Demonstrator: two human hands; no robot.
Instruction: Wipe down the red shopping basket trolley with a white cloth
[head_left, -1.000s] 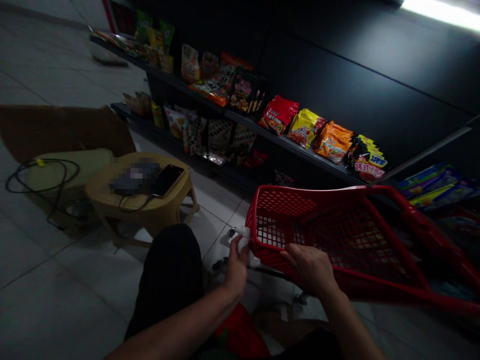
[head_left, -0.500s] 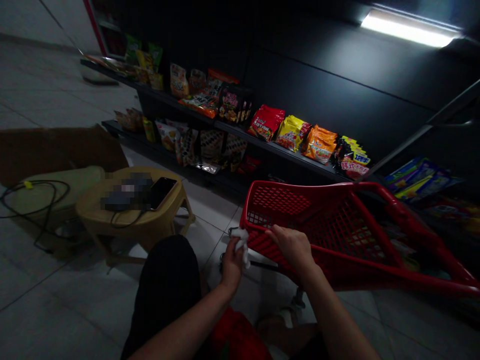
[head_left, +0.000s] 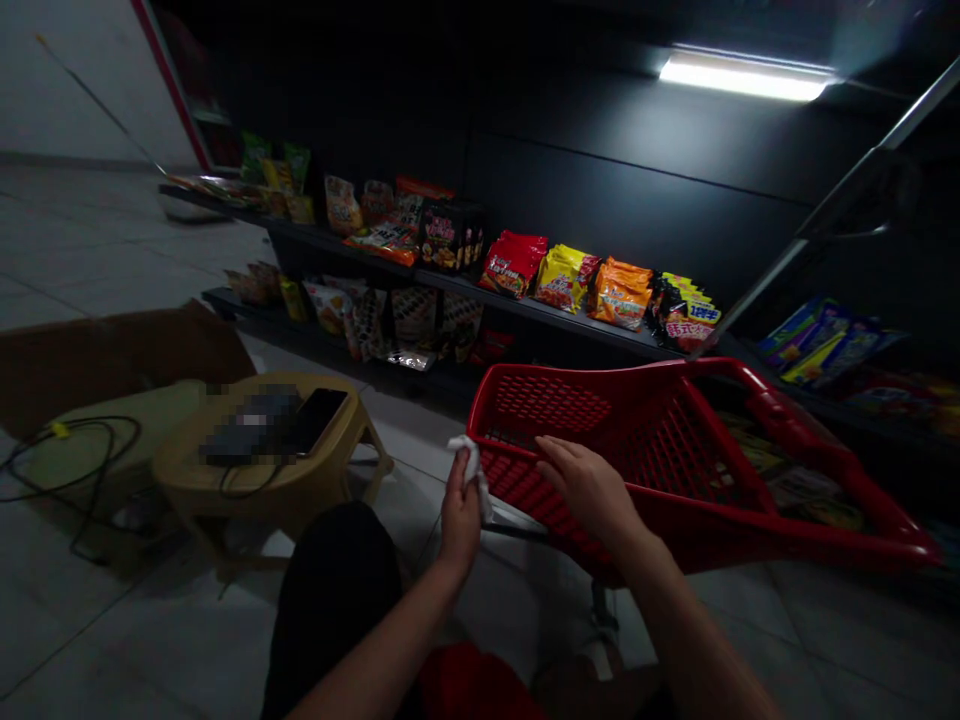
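The left hand [head_left: 460, 525] has its fingers pressed together, pinching a crumpled white cloth [head_left: 469, 463] against the thumb, with the free end of the cloth sticking up past the fingertips. The right hand [head_left: 589, 490] is open, its fingers straight and slightly spread, lying over the mesh of a red plastic mesh basket [head_left: 551, 403]. A tight pinch seems right here, keeping the cloth in a firm wad, while the flat right hand can steady the basket without the fingers catching in its holes.

The basket lies tilted in front of the person, the cloth just beside its near left corner. Its long axis runs across the view, from that corner out to the lower right. Behind the basket, a black metal shelf [head_left: 540, 318] holds bright snack packets [head_left: 566, 280]. Left of the basket, a beige plastic stool [head_left: 195, 470] carries a black smartphone [head_left: 319, 420].
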